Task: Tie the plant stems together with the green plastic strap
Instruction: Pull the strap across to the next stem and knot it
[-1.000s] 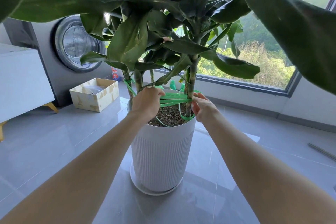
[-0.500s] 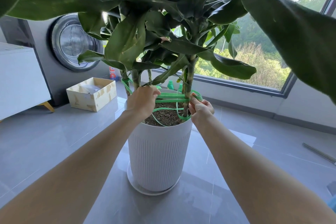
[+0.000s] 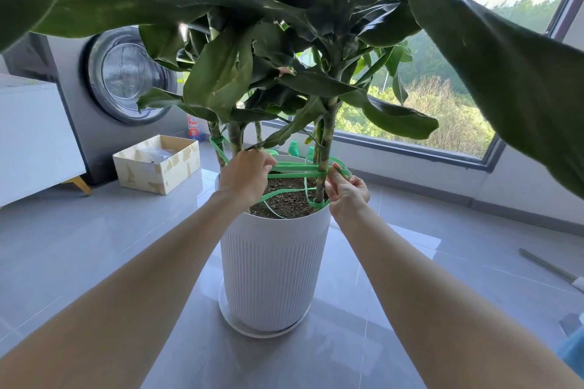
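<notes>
At centre frame, the right hand (image 3: 346, 191), open a second ago, is now pinching the strap (image 3: 294, 169) beside a stem (image 3: 322, 167); the left hand (image 3: 245, 178) is gripping it with curled fingers, so tightening is probably starting.

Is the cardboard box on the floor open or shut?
Open: the cardboard box has no lid on top; its inside shows.
</notes>
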Demonstrator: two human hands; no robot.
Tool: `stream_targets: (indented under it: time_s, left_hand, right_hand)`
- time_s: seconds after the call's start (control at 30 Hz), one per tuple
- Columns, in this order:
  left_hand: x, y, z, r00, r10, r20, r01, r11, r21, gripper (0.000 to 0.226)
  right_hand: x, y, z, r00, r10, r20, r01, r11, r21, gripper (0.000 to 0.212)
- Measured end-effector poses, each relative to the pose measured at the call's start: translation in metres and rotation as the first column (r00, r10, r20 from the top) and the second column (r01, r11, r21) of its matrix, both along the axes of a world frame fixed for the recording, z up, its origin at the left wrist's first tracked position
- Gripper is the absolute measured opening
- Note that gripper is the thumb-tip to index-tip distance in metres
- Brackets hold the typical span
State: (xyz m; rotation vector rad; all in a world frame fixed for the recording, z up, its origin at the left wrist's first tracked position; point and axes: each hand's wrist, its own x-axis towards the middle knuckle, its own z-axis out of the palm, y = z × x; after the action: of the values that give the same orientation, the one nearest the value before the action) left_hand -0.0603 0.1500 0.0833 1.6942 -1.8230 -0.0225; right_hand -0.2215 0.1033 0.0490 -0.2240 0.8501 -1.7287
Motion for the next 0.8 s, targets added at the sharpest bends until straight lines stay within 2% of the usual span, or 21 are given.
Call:
stream_targets:
  time_s: [0.47,0.7,0.77,0.8]
  left_hand:
    - [0.003,-0.002,-0.001,1.000,-0.014,0.025,0.014,1.000,0.012,0.027]
    - [0.005,0.006,0.002,0.999,-0.018,0.033,0.018,1.000,0.005,0.028]
    - [0.006,0.006,0.003,0.999,-0.038,0.036,0.038,0.999,0.010,0.029]
    - [0.007,0.006,0.003,0.998,-0.049,0.038,0.048,0.999,0.018,0.029]
  right_hand:
    - [0.010,0.003,0.005,0.989,-0.148,-0.028,0.149,0.987,0.064,0.046]
    - [0.009,0.009,0.010,0.990,-0.082,-0.111,0.096,0.987,0.129,0.037]
    - [0.008,0.011,0.014,0.996,-0.081,-0.048,0.087,0.988,0.131,0.036]
    - [0.007,0.009,0.013,0.993,-0.072,-0.099,0.085,0.987,0.134,0.040]
